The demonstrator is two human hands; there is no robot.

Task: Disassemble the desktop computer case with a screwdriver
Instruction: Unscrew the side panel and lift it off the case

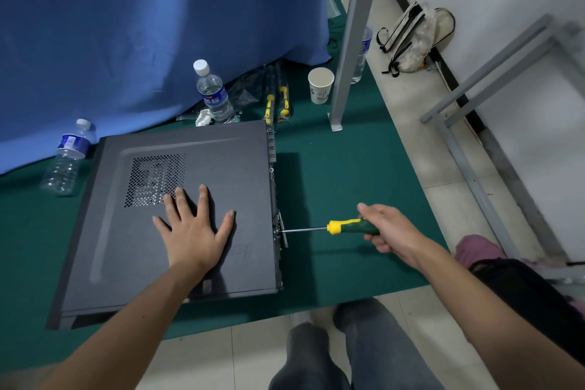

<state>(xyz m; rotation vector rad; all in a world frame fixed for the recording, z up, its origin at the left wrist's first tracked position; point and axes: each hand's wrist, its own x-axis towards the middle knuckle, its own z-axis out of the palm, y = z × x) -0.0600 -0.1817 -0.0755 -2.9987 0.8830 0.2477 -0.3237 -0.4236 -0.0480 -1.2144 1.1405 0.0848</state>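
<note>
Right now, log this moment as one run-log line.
left hand: flat on computer case | right hand: grips screwdriver | tip: at case rear edge

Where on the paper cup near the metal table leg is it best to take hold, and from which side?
Grip the paper cup around its mid wall, from the left: it stands upright and open, and the metal leg blocks its right side.
</note>
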